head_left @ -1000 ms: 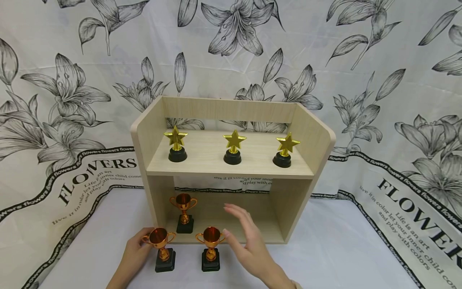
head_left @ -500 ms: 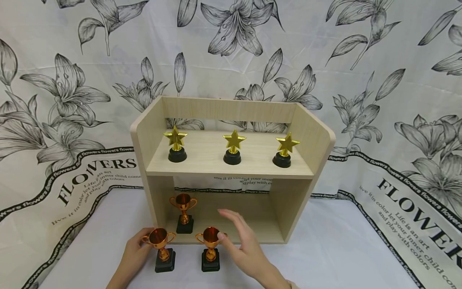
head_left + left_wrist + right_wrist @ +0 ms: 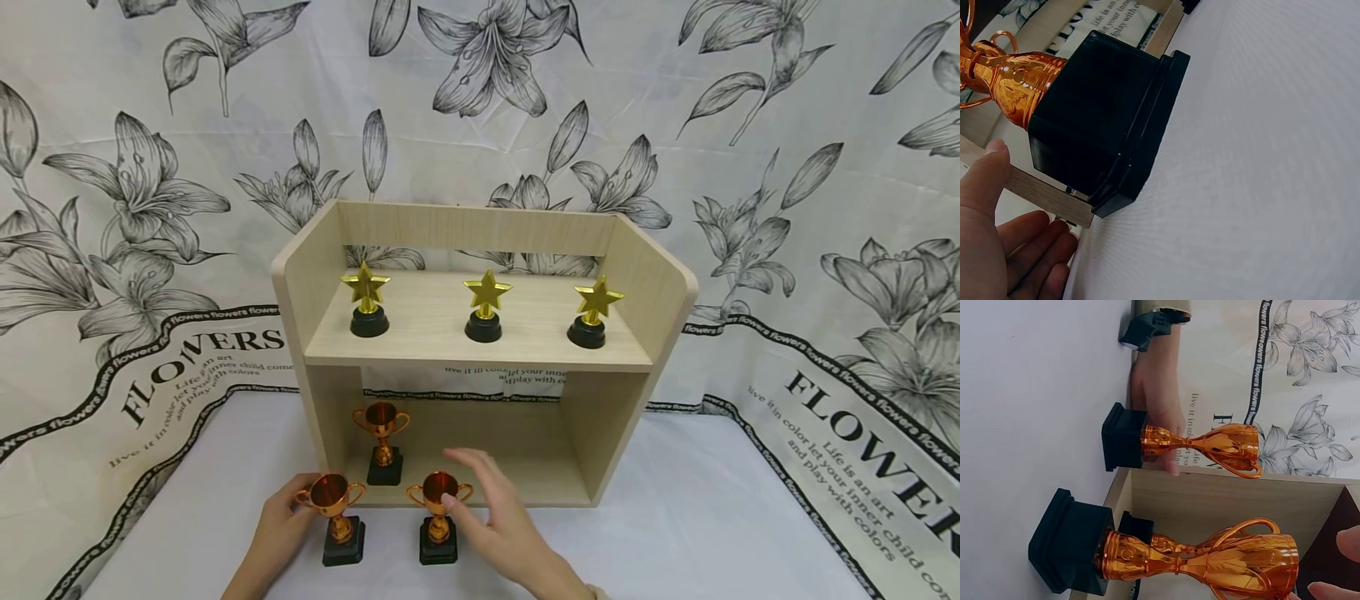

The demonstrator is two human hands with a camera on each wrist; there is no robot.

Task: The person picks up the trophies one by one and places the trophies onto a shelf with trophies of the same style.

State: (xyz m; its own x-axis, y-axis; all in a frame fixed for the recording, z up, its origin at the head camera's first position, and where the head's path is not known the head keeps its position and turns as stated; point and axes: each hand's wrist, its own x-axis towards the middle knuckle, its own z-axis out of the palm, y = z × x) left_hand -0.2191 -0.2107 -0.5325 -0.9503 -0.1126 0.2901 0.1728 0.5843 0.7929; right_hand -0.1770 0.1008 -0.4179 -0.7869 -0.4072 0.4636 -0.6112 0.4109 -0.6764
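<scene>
Two bronze-coloured trophy cups with black square bases stand on the white cloth before the shelf: a left trophy cup (image 3: 331, 497) and a middle trophy cup (image 3: 438, 493). A third trophy cup (image 3: 382, 423) is upright on the lower shelf at its left end. My left hand (image 3: 279, 517) is beside the left cup, fingertips near its handle; in the left wrist view, thumb and fingers (image 3: 1038, 250) are spread apart, holding nothing. My right hand (image 3: 504, 525) reaches toward the middle cup with extended fingers, thumb overlapping its rim. Only a few right fingertips (image 3: 1349, 544) show in the right wrist view.
A two-tier wooden shelf (image 3: 480, 363) stands behind the cups. Along its upper tier are three gold star trophies: left star (image 3: 365, 285), middle star (image 3: 487, 292) and right star (image 3: 597, 298). Flower-printed cloth (image 3: 480, 150) hangs behind everything.
My right hand has moved left and slightly down toward the middle trophy cup, its thumb now overlapping the rim. The left hand and all the trophies have stayed put.
</scene>
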